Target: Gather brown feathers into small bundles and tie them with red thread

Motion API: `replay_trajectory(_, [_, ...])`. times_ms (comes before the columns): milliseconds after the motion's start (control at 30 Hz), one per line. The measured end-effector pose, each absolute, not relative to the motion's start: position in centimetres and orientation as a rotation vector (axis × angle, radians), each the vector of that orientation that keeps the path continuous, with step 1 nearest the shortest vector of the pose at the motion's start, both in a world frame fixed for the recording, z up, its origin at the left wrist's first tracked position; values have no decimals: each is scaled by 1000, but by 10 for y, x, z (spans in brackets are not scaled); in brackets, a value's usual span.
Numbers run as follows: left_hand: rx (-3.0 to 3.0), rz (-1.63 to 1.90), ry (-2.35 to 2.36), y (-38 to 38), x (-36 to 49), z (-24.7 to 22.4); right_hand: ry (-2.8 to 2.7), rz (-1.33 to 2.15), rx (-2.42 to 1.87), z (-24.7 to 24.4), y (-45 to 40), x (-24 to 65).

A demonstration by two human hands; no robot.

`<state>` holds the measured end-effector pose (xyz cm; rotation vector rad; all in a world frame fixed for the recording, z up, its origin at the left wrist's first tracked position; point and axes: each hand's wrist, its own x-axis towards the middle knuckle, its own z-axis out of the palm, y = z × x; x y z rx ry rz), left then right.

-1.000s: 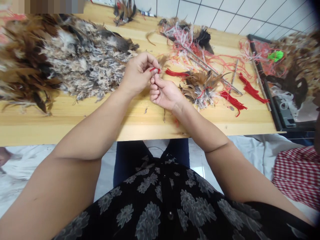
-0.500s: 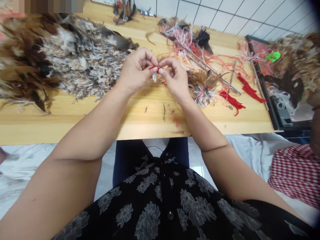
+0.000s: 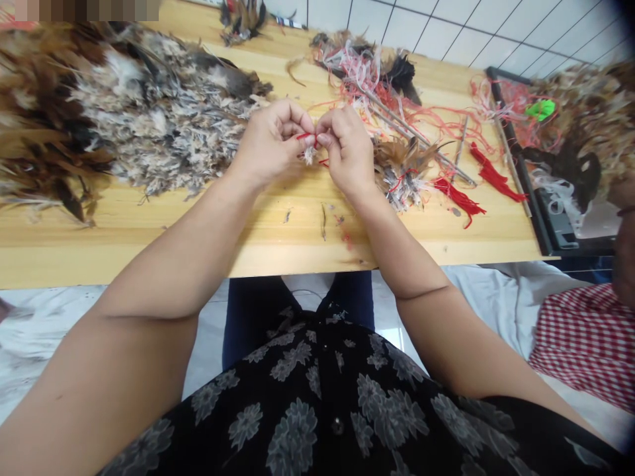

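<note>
Right hand (image 3: 348, 152) nearer left hand (image 3: 272, 142), both pinching red thread (image 3: 305, 136), brown feather bundle (image 3: 403, 182) just right

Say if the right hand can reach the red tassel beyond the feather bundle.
Probably yes: the right hand pinches red thread, but bare wood runs past the feather bundle to the red tassel.

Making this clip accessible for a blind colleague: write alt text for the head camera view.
The left hand and right hand pinch a red thread just above a small white feather tuft. On the wooden table lie a large heap of brown and grey feathers and red tassels.
</note>
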<state>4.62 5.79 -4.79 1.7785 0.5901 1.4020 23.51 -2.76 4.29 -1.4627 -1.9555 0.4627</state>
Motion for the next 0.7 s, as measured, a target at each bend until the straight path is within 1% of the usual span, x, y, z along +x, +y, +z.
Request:
replay_trajectory(167, [1772, 1366, 597, 53, 47, -43, -1969, 512, -1476, 43, -26, 234])
replay_trajectory(267, [1720, 1386, 603, 58, 47, -48, -1971, 551, -1463, 41, -24, 235])
replay_trajectory(400, [1673, 1394, 567, 64, 46, -55, -2001, 517, -1457, 35, -17, 240])
replay_trajectory(567, [1628, 1284, 519, 59, 43, -51, -1955, 536, -1461, 23, -3, 246])
replay_trajectory(700, [1630, 1206, 498, 51, 42, -41, -1943, 574, -1478, 25, -2, 250])
